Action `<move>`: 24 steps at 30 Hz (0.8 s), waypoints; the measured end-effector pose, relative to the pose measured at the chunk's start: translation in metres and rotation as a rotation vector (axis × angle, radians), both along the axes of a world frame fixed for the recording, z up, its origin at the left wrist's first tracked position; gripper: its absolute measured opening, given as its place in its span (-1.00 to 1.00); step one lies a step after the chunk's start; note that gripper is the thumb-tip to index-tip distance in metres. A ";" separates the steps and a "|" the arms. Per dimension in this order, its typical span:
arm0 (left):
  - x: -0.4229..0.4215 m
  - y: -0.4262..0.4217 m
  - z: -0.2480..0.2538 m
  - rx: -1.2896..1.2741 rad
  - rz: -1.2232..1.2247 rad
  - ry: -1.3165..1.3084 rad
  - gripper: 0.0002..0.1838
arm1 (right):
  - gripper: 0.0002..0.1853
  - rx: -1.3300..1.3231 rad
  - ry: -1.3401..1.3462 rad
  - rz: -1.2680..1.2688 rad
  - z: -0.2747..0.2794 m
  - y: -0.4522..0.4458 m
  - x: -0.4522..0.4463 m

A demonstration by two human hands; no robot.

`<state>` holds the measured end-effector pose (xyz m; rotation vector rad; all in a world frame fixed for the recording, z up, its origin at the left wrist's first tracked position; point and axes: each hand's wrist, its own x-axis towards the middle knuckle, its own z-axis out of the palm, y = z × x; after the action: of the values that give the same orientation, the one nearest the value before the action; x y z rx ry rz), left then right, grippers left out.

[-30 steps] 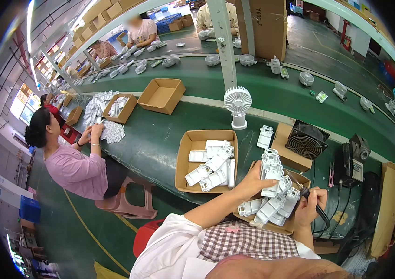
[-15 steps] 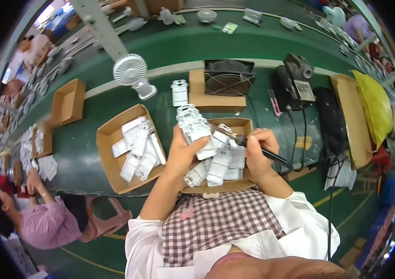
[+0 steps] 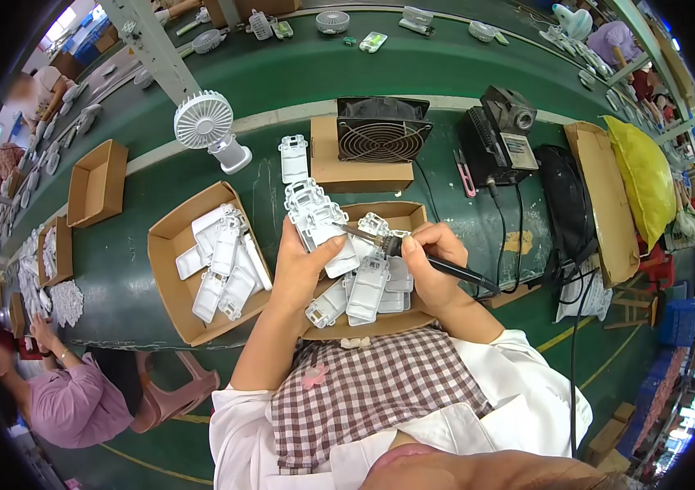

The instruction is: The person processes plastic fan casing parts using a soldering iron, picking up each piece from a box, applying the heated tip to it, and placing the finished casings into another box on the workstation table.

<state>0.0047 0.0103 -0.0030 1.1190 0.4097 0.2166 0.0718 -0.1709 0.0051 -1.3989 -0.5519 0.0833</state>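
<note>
My left hand [image 3: 302,265] is wrapped round a stack of white plastic casings [image 3: 319,220], above the near cardboard box [image 3: 400,214]. In my right hand [image 3: 437,265] is a black-handled soldering iron [image 3: 462,270], held like a pen. Its metal tip reaches the held casings; whether it touches them I cannot tell. More white casings [image 3: 366,292] lie in the box beneath my hands. To the left, a second box [image 3: 169,282] holds several white casings [image 3: 233,261]. A single casing [image 3: 293,159] rests on the table beyond my left hand.
A small white fan [image 3: 204,121] stands beyond the left box. Behind my hands are a black fan [image 3: 384,135] on cardboard, pink-handled tweezers [image 3: 465,173] and a black soldering station [image 3: 501,147] with cables. A co-worker [image 3: 78,400] sits at the left.
My view has swung to the right and downward, so the boxes appear further left. The iron's tip has come over to the stack in my left hand. Both hands keep their hold.
</note>
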 end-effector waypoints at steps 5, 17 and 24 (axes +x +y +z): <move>0.000 0.001 0.000 0.010 -0.004 -0.020 -0.39 | -0.87 -0.033 -0.018 -0.007 0.001 0.001 0.000; 0.000 0.001 -0.003 0.021 0.001 -0.027 -0.41 | -0.86 -0.085 -0.022 0.011 0.007 0.002 -0.002; 0.000 0.001 -0.001 0.022 0.004 -0.033 -0.41 | -0.86 -0.081 -0.024 0.005 0.006 0.003 -0.001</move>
<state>0.0051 0.0111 -0.0039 1.1346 0.3814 0.2432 0.0703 -0.1678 0.0110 -1.4791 -0.5767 0.0937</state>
